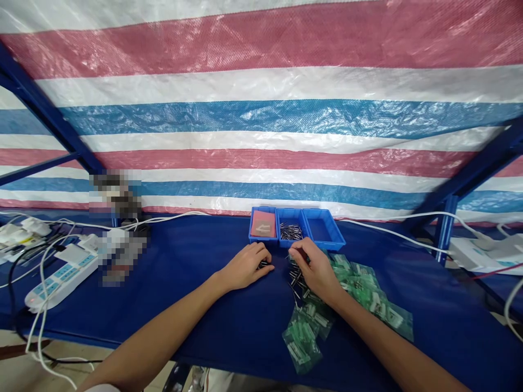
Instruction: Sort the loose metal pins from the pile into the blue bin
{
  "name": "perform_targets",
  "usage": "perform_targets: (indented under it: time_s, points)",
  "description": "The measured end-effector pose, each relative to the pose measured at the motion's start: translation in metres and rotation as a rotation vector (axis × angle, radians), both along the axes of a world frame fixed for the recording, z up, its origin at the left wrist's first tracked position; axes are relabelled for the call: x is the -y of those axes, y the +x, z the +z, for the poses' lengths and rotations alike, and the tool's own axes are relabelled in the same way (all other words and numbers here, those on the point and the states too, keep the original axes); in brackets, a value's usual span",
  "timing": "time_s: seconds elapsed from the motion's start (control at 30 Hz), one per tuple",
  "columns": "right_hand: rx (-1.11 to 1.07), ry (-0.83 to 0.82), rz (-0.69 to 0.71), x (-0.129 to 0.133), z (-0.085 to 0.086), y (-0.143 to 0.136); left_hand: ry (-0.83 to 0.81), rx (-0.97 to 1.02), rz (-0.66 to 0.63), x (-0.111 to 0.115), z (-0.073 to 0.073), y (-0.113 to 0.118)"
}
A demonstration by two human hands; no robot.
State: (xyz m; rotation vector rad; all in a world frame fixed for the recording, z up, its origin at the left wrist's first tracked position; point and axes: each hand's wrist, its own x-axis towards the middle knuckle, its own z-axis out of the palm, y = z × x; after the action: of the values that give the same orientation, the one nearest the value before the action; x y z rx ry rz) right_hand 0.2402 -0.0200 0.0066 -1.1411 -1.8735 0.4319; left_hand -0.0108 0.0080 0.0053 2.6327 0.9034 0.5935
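Note:
My left hand [248,265] rests on the blue table with its fingers curled round several small dark pieces. To its right, my right hand [312,267] is above a pile of thin black and silver pieces [297,286], its fingertips pinched together; what lies between them is too small to make out. Just behind the hands stand three blue trays: the left one holds a pink block [263,224] with a small pale packet on it, the middle one [291,231] holds thin dark pieces, and the right one [326,228] shows a bare bottom.
Green-tinted clear bags [376,299] with pale pieces inside spread right and in front of my right hand. A white power strip [61,286] with tangled cables lies at the left. Blue metal posts [446,228] and a striped sheet [261,120] stand behind.

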Motion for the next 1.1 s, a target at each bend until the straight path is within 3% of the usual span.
perform_targets:
  time_s: [0.17, 0.5, 1.1]
  points:
    - [-0.027, -0.004, -0.019, -0.0002, -0.0011, 0.0004, 0.015, -0.012, 0.001, -0.0003, -0.0014, 0.0003]
    - [-0.147, -0.168, -0.054, 0.0030, -0.0016, -0.0008, 0.028, -0.035, 0.009, 0.0000, -0.0015, -0.0006]
    - [-0.114, -0.203, 0.007, 0.0025, -0.0063, 0.0020, 0.022, -0.018, 0.000, -0.0012, -0.0028, -0.0015]
